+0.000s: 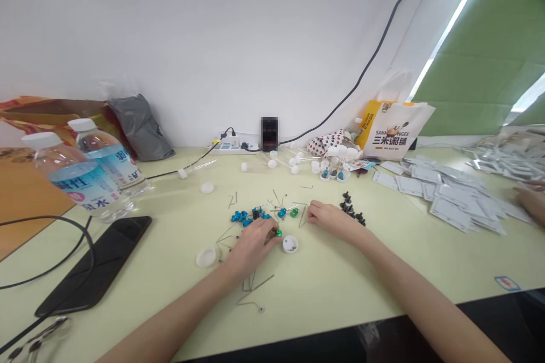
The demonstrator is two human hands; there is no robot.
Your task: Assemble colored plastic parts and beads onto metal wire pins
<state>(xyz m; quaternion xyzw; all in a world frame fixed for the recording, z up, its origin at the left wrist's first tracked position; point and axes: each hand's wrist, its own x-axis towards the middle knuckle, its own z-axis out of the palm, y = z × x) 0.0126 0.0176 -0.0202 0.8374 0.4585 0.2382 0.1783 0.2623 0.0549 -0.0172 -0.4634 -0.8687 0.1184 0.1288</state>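
My left hand (254, 244) is low over the middle of the table, its thumb and fingertips closed on a small green part (278, 233). Just right of it stands a round white cap (290, 244) with tiny pieces inside. My right hand (326, 216) rests on the table, fingers bent together beside a thin bent metal rod (303, 216); whether it grips the rod is unclear. Between the hands lie another green part (294, 212) and a blue part (281, 213). Several blue parts (242, 217) are behind my left hand. Black parts (347, 207) lie beyond my right forearm.
Water bottles (76, 176) and a black phone (97, 264) are at left. A white lid (206, 257) and bent rods (255, 295) lie nearer. Behind are clear tubes, a power strip (238, 143) and a paper bag (392, 130). White packets (455, 193) and another person's hand (532, 198) are right.
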